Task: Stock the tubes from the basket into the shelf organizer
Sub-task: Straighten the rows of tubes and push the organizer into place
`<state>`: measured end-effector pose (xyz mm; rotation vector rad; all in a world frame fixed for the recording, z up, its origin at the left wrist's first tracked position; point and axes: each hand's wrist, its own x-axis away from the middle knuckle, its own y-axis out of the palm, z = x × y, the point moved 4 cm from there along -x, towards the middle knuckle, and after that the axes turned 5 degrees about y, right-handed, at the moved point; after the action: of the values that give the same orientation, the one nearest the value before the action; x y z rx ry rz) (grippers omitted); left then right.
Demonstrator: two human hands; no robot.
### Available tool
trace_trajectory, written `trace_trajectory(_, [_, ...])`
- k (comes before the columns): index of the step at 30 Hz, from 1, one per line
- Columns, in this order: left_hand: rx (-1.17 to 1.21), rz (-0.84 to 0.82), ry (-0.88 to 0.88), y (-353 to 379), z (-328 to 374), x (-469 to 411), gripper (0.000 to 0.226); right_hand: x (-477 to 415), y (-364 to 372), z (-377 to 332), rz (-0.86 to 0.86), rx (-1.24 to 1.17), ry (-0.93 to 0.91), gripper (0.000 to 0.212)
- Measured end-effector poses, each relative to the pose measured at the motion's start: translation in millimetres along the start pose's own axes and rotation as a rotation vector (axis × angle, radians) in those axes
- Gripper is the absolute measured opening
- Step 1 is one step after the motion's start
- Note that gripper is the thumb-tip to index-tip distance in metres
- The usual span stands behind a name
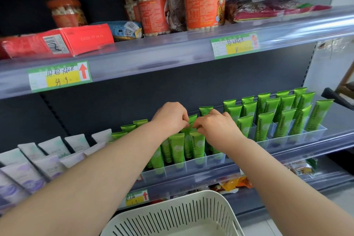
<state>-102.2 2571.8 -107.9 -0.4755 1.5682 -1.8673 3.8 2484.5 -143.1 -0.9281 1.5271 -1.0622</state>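
Several green tubes (178, 147) stand upright in a clear shelf organizer (193, 165) on the middle shelf. More green tubes (283, 113) fill a second clear organizer (298, 137) to the right. My left hand (170, 117) and my right hand (216, 126) meet over the left organizer, and both pinch the crimped top of one green tube (191, 120) among the standing ones. The cream slotted basket (178, 216) sits below at the frame's bottom; the part of its inside that shows holds no tubes.
White and lilac tubes (47, 159) lie in rows on the left of the same shelf. The shelf above carries orange-lidded jars (201, 0), a red box (63, 41) and snack packs. Price tags (59, 75) hang on the shelf rails. Snack packets (235, 183) sit on the shelf below.
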Motion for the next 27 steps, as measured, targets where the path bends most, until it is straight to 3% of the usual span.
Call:
trace_trajectory(11, [-0.102, 0.02, 0.025, 9, 21, -6, 0.012, 11, -9, 24, 0.054, -0.033, 0.072, 0.028])
trace_trajectory(18, [-0.046, 0.032, 0.014, 13, 23, -13, 0.007, 12, -10, 29, 0.055, -0.063, 0.092, 0.032])
trace_trajectory(22, [0.07, 0.118, -0.005, -1, 15, -17, 0.008, 8, -13, 27, 0.082, -0.085, 0.087, 0.034])
trace_trajectory(27, [-0.017, 0.164, -0.052, -11, -2, -25, 0.01, 2, -10, 22, 0.09, -0.092, 0.075, 0.033])
